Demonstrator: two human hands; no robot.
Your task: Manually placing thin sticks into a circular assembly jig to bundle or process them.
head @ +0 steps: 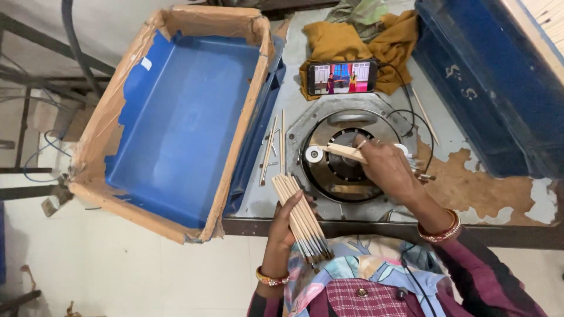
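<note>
while the left hand (282, 226) grips a bundle of pencils (301, 216) at the table edge (352, 226), right hand (385, 167) closed around one pencil (343, 152) over the round metal machine (343, 161), blue crate (182, 117) alongside, phone (342, 77) behind

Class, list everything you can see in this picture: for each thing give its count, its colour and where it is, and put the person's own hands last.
Crate: one, blue, rim wrapped in brown cardboard, tilted at the table's left edge.
Bin: one, dark blue, upper right.
Table: one, grey with brown worn patches.
Round machine: one, grey housing with dark centre, mid table.
Phone: one, black, screen lit, behind the machine.
Cloth: one, mustard yellow, under the phone.
Loose sticks: a few, pale wood, between crate and machine.
Bundle of sticks: one bundle, pale with dark tips, in the left hand.
Single stick: one, pale, held over the machine.
Left hand: grips the bundle, bangle on wrist.
Right hand: holds the single stick, bangles on wrist.
</note>
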